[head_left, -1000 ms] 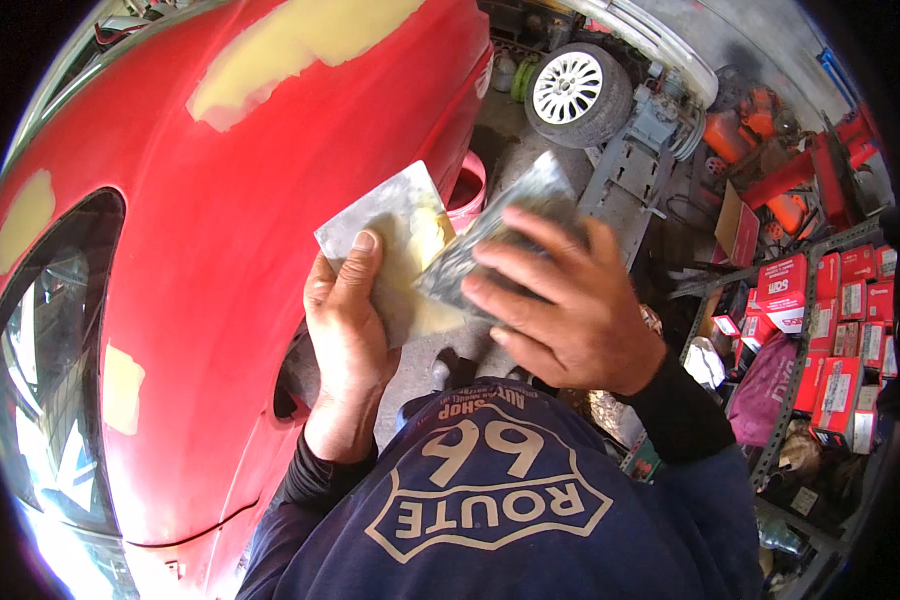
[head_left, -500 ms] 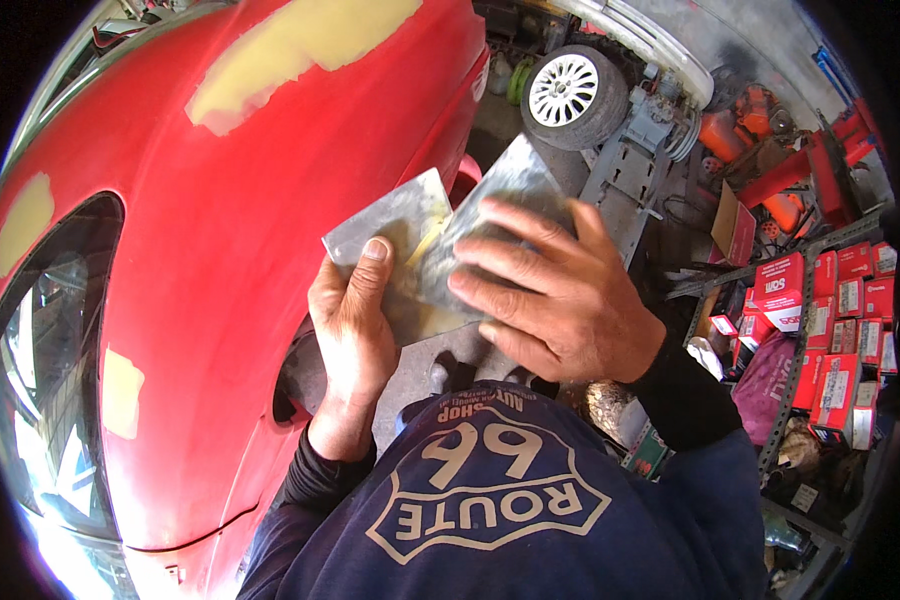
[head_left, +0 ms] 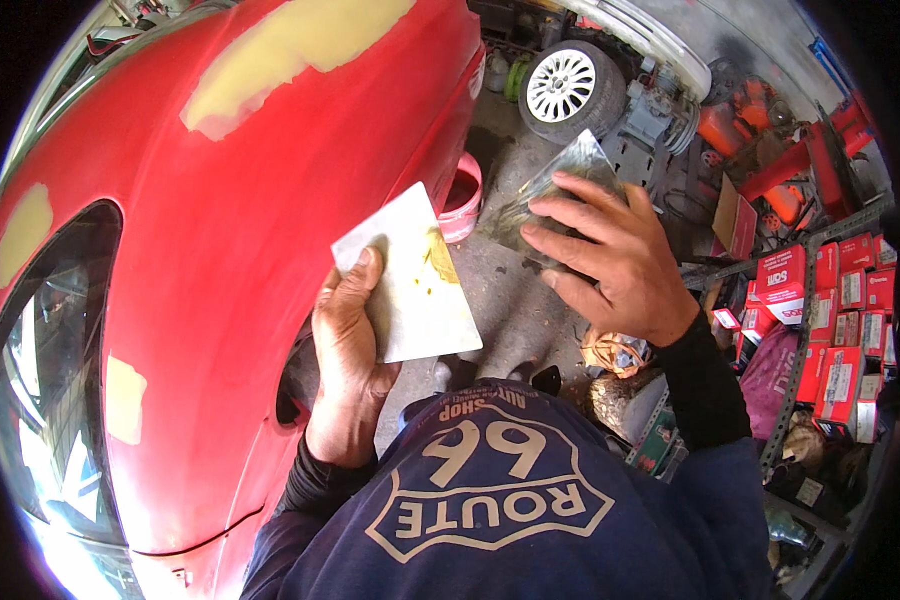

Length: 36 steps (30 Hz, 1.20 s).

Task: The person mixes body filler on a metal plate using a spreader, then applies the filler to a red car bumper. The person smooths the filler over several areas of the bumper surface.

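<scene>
My left hand (head_left: 348,335) grips a flat, light grey metal spreader plate (head_left: 405,300) by its left side, thumb on top. Dabs of yellow filler (head_left: 438,258) lie along that plate's right edge, with a few specks near them. A darker, smeared metal spreader (head_left: 548,200) is in my right hand (head_left: 620,265), its fingers spread across the upper face and its thumb hidden beneath. The two spreaders are apart, with a gap between them. To the left stands a red car body (head_left: 240,250) bearing several yellow filler patches (head_left: 280,60).
A pink bucket (head_left: 462,200) stands on the floor beside the car. Beyond it are a wheel with white rim (head_left: 562,88) and grey machinery (head_left: 652,115). At right, a metal shelf rack (head_left: 792,410) holds several red boxes (head_left: 838,385). An open cardboard box (head_left: 735,225) is behind it.
My right hand has drawn its spreader away to the right, off the left one. The left plate now shows its face more fully, and the pink bucket is uncovered.
</scene>
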Available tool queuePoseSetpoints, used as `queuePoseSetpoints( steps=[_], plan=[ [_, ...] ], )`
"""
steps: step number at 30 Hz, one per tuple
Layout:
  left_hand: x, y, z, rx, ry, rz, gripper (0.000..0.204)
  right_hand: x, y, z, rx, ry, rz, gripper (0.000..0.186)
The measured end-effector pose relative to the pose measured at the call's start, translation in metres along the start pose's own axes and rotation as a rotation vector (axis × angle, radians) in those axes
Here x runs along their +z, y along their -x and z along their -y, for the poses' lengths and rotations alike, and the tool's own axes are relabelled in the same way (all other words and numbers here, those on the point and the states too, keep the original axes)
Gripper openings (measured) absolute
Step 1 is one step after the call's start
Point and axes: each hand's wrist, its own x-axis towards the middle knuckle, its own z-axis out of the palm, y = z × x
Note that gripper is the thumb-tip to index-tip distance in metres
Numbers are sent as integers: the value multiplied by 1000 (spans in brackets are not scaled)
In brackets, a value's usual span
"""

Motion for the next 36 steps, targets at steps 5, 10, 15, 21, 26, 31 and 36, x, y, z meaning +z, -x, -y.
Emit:
queuePoseSetpoints(
  steps=[5,10,15,21,26,31,36],
  plan=[
    [7,3,6,261,-104,46,31,0,-5,32,-62,-74,-86,36],
    [9,-1,7,310,-279,-6,30,-2,-8,33,-114,-86,-119,34],
    [8,2,8,362,-337,-12,30,0,-13,33,-180,-82,44,34],
    [6,-1,8,298,-248,23,30,5,-13,29,-138,-190,-60,33],
    [1,-4,12,3,115,83,37,11,-6,24,-299,-556,-17,36],
    [-5,-6,17,-35,60,48,40,13,1,3,-137,-209,-21,37],
    [-1,1,7,115,-77,55,37,-5,1,-6,34,-79,-25,38]
  ],
)
